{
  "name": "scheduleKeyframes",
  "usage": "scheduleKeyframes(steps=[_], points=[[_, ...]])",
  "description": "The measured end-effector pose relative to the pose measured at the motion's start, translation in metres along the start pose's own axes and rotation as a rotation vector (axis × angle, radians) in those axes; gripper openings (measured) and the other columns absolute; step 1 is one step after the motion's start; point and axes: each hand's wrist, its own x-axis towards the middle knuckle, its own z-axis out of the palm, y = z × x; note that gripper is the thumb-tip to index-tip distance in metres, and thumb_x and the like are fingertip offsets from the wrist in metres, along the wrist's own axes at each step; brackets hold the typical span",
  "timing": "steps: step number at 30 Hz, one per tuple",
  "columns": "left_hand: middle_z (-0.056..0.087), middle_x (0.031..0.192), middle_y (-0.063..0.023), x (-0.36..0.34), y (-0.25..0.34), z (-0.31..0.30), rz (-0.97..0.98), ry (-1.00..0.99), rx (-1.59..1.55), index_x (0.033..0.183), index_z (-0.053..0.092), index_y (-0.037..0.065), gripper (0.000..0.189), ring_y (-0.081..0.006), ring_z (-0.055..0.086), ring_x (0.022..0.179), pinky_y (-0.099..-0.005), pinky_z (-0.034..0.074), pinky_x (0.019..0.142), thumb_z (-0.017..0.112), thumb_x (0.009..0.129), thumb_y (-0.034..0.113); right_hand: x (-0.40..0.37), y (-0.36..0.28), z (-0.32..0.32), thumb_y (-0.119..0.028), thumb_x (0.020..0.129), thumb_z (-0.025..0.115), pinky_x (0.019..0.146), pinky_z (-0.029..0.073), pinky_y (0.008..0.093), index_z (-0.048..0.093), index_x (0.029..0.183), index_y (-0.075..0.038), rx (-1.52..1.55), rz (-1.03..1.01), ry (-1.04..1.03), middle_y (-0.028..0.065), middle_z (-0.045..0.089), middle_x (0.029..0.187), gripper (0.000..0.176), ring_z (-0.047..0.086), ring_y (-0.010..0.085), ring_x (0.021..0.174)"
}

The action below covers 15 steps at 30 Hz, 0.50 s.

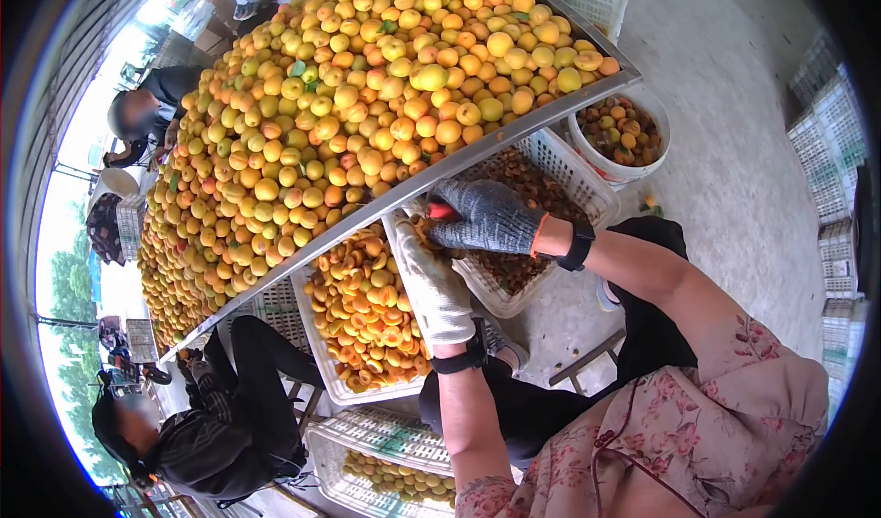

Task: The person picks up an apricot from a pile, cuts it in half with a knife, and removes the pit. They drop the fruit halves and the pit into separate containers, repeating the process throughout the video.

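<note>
My left hand (429, 284), in a white knit glove, is closed around an apricot (424, 228) mostly hidden by the fingers. Close against it, my right hand (486, 217) wears a grey knit glove and grips a small red-handled tool (444, 211); its working end is hidden. Both hands are just below the metal rim (413, 186) of a table heaped with whole apricots (367, 96). Beside my left hand stands a white crate of split apricot halves (362, 311). Under my right hand, another white crate (587, 188) contains brown pits and scraps.
A white bucket (663, 142) of darker fruit stands by the table's corner. A lower crate (335, 445) holds more fruit. One person (211, 445) sits at the lower left, another (156, 105) across the table. White crates (826, 169) are stacked at the right.
</note>
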Motion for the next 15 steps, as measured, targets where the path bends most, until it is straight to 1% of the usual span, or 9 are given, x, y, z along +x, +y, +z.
scheduleKeyframes(steps=[3,4,6,7,8,10,12,14,15], points=[[0.056,0.07,0.0002,-0.007,0.009,0.003,-0.016,0.054,0.219,0.098,0.06,0.006,0.037,-0.0073,0.046,0.053,-0.0209,0.036,0.049,0.042,0.098,0.038,0.001,0.003,0.001,-0.034,0.074,0.071,0.071,0.048,0.0456,0.054,0.096,-0.004,-0.103,-0.011,-0.004,0.019,0.065,0.086,0.041,0.063,0.0358,0.083],[0.056,0.07,0.0002,-0.01,0.012,0.003,-0.017,0.053,0.221,0.098,0.06,0.006,0.037,-0.0073,0.046,0.053,-0.0209,0.036,0.049,0.042,0.098,0.038,0.001,0.003,-0.002,-0.034,0.074,0.071,0.071,0.048,0.0456,0.054,0.096,-0.004,-0.102,-0.009,-0.004,0.019,0.065,0.086,0.041,0.063,0.0358,0.083],[0.057,0.072,-0.0006,-0.014,0.02,0.005,-0.043,0.072,0.235,0.096,0.06,0.006,0.036,-0.0065,0.045,0.053,-0.0206,0.037,0.048,0.042,0.098,0.036,0.006,0.006,-0.009,-0.033,0.074,0.07,0.07,0.049,0.0443,0.055,0.096,-0.004,-0.336,0.064,0.025,0.0186,0.065,0.084,0.04,0.064,0.0347,0.083],[0.058,0.073,-0.0018,-0.016,0.023,0.003,-0.021,0.04,0.285,0.095,0.06,0.005,0.038,-0.0074,0.046,0.054,-0.0207,0.039,0.05,0.041,0.098,0.038,0.009,0.011,-0.01,-0.033,0.074,0.07,0.068,0.049,0.0419,0.056,0.094,-0.004,-0.328,0.01,0.088,0.0158,0.065,0.078,0.038,0.064,0.0328,0.078],[0.058,0.073,-0.0018,-0.014,0.023,0.0,-0.023,0.038,0.283,0.095,0.06,0.005,0.038,-0.0074,0.046,0.054,-0.0207,0.039,0.05,0.041,0.098,0.038,0.008,0.013,-0.009,-0.033,0.074,0.07,0.068,0.049,0.0419,0.056,0.094,-0.004,-0.33,0.012,0.089,0.0158,0.065,0.078,0.038,0.064,0.0328,0.078],[0.058,0.072,-0.0022,-0.006,0.014,-0.011,-0.046,-0.011,0.188,0.097,0.06,0.004,0.039,-0.0086,0.048,0.057,-0.0216,0.041,0.053,0.041,0.098,0.039,0.011,0.013,-0.007,-0.032,0.076,0.068,0.068,0.049,0.0405,0.058,0.086,-0.004,0.031,0.182,0.106,0.0139,0.063,0.073,0.031,0.061,0.0316,0.068],[0.058,0.075,-0.0026,0.003,-0.002,-0.023,0.02,-0.022,0.194,0.101,0.059,0.003,0.042,-0.0101,0.051,0.06,-0.0232,0.044,0.057,0.041,0.098,0.04,0.012,0.019,-0.004,-0.036,0.085,0.063,0.04,0.038,0.0269,0.061,0.077,-0.009,0.843,0.523,-0.002,0.0016,0.059,0.063,0.027,0.049,0.012,0.044],[0.059,0.083,-0.0034,-0.002,0.008,-0.012,-0.141,-0.096,-0.06,0.108,0.057,0.002,0.039,-0.0108,0.052,0.063,-0.0245,0.046,0.06,0.045,0.096,0.037,0.009,0.016,-0.01,-0.037,0.087,0.061,0.034,0.029,0.0212,0.063,0.081,-0.012,1.095,0.57,-0.056,-0.0033,0.055,0.061,0.026,0.044,0.005,0.04],[0.058,0.091,-0.004,-0.012,0.017,-0.002,-0.098,-0.109,0.113,0.112,0.056,0.002,0.037,-0.0113,0.053,0.065,-0.0252,0.048,0.063,0.05,0.094,0.033,0.009,0.019,-0.007,-0.037,0.087,0.061,0.034,0.029,0.0212,0.063,0.081,-0.012,1.094,0.569,-0.056,-0.0033,0.055,0.061,0.026,0.044,0.005,0.04]])
